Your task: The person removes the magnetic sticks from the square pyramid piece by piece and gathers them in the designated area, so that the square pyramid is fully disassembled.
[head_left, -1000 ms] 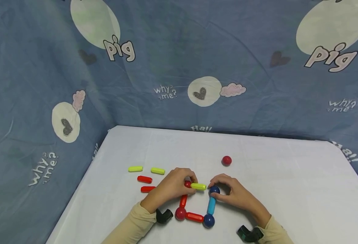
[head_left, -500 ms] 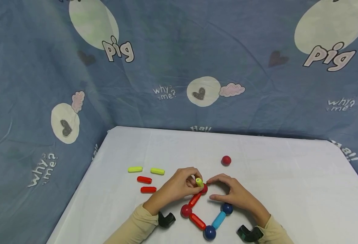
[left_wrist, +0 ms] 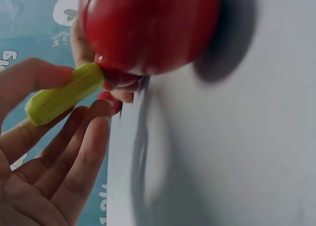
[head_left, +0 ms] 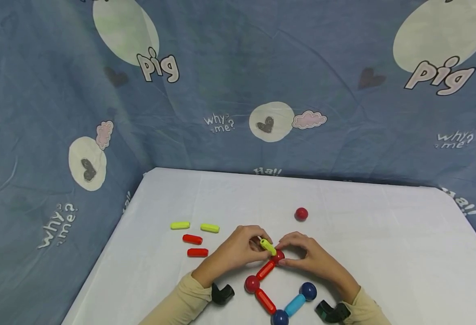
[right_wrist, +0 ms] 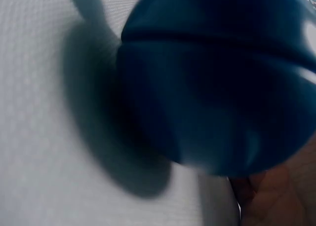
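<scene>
My left hand (head_left: 238, 248) pinches a yellow-green rod (head_left: 267, 246) between thumb and fingers, plainly seen in the left wrist view too. The rod's lower end meets a red ball (head_left: 278, 256), which my right hand (head_left: 312, 258) holds between thumb and fingertips. From that ball a linked chain runs down: a red rod (head_left: 265, 270), another red ball (head_left: 251, 284), a second red rod (head_left: 265, 301), a blue ball (head_left: 280, 317), a light-blue rod (head_left: 294, 305) and an end blue ball (head_left: 308, 291). That dark blue ball (right_wrist: 217, 97) largely blocks the right wrist view.
A loose red ball (head_left: 301, 214) lies farther back on the white table (head_left: 384, 234). To the left are two yellow-green rods (head_left: 180, 225) and two red rods (head_left: 197, 253). Dark curved devices (head_left: 223, 294) sit at both wrists. Blue printed cloth (head_left: 221, 81) hangs behind.
My right hand has let go of the end blue ball and now holds the upper red ball. The chain has swung toward the lower right. The yellow-green rod, formerly pointing right, now slants.
</scene>
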Action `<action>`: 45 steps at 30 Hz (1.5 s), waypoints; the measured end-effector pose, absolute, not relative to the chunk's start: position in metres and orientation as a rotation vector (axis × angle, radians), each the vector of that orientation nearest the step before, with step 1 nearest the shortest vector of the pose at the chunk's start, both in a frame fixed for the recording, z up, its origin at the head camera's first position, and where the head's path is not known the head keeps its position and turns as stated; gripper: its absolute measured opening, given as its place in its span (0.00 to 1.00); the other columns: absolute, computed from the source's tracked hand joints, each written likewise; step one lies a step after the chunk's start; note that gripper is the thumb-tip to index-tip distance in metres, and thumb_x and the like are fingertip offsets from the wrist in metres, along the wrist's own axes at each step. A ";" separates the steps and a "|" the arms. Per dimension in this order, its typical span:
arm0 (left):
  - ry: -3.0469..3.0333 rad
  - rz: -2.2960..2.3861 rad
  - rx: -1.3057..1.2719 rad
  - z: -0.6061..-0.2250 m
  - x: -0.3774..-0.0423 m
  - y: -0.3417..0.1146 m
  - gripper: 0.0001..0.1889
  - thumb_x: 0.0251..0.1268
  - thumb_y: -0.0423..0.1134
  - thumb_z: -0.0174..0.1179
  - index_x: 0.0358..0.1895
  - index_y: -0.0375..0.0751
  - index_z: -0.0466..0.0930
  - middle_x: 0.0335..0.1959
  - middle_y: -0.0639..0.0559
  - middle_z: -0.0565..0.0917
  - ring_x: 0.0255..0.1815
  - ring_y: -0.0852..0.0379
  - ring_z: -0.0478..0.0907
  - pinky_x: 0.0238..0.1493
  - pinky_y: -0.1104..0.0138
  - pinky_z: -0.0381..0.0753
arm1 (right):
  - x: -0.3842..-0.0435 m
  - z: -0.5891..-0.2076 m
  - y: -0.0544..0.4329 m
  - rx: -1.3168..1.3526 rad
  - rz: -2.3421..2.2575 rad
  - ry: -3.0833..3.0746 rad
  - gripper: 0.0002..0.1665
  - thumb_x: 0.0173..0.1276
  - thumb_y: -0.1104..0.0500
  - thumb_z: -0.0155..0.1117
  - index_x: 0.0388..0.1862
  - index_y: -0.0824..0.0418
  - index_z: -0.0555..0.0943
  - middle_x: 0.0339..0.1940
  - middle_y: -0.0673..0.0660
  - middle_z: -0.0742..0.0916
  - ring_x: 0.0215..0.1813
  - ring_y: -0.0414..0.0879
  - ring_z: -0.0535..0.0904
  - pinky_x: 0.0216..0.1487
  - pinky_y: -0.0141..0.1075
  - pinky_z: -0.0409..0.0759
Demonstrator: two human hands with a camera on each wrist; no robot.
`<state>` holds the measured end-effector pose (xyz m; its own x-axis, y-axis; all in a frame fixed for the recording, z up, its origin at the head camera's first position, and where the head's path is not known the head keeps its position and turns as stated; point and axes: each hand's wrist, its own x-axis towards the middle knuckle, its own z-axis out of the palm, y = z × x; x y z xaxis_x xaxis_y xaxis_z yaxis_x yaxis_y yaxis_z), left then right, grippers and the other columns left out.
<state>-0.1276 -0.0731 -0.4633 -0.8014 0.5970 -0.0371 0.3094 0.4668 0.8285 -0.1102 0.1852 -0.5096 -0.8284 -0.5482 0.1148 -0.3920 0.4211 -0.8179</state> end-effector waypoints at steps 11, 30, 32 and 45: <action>2.537 1.129 0.812 -0.452 -0.130 -0.080 0.10 0.58 0.38 0.77 0.43 0.47 0.90 0.34 0.60 0.90 0.34 0.69 0.79 0.42 0.72 0.81 | -0.111 -0.508 0.185 -0.838 -1.311 2.528 0.18 0.67 0.48 0.75 0.55 0.44 0.87 0.54 0.46 0.88 0.60 0.37 0.78 0.65 0.40 0.77; 2.610 1.053 0.740 -0.453 -0.122 -0.085 0.09 0.53 0.43 0.80 0.38 0.51 0.92 0.27 0.65 0.87 0.25 0.69 0.71 0.29 0.75 0.69 | -0.113 -0.508 0.185 -0.835 -1.290 2.526 0.18 0.67 0.45 0.75 0.54 0.45 0.88 0.53 0.45 0.88 0.59 0.39 0.79 0.66 0.40 0.78; 2.615 1.050 0.733 -0.452 -0.121 -0.087 0.09 0.54 0.43 0.80 0.38 0.51 0.92 0.27 0.66 0.86 0.25 0.68 0.71 0.29 0.75 0.69 | -0.113 -0.508 0.184 -0.837 -1.291 2.526 0.18 0.67 0.45 0.75 0.54 0.45 0.88 0.53 0.45 0.88 0.59 0.39 0.79 0.66 0.40 0.78; 2.797 1.116 0.519 -0.448 -0.126 -0.138 0.08 0.50 0.35 0.80 0.34 0.48 0.92 0.17 0.60 0.79 0.18 0.67 0.67 0.21 0.74 0.66 | -0.114 -0.509 0.188 -0.871 -1.337 2.514 0.15 0.67 0.48 0.75 0.52 0.46 0.88 0.51 0.45 0.89 0.59 0.41 0.81 0.65 0.38 0.79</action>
